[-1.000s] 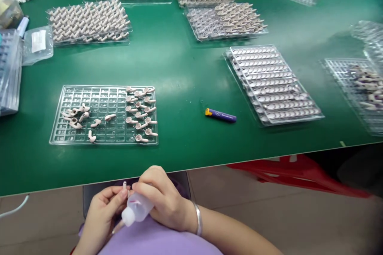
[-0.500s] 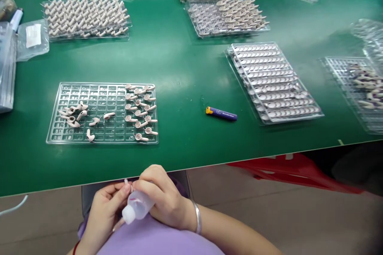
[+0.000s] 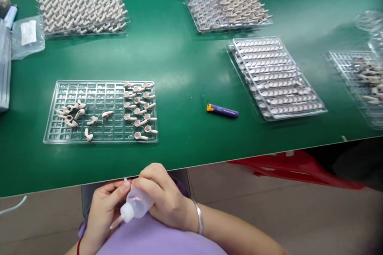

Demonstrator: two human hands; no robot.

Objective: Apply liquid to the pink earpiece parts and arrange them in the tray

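Both hands sit in my lap below the table's front edge. My right hand (image 3: 161,197) is wrapped around a small clear squeeze bottle (image 3: 136,206) with a white cap, lying tilted with its nozzle toward the lower left. My left hand (image 3: 103,211) pinches a tiny pale part (image 3: 126,181) between thumb and fingertips, right next to the bottle. On the green table (image 3: 179,67) ahead lies a clear grid tray (image 3: 98,112) with several small beige earpiece-like parts, some in neat rows at its right, some loose at its left.
A purple and yellow lighter (image 3: 222,110) lies right of the grid tray. Stacked clear trays (image 3: 275,77) stand further right, and full trays of beige parts (image 3: 82,10) line the back. A red stool (image 3: 299,169) is under the table at the right.
The view has tilted slightly, so the table items sit a little higher in the picture. The hands stay in place; the bottle has tipped a little further to the lower left.
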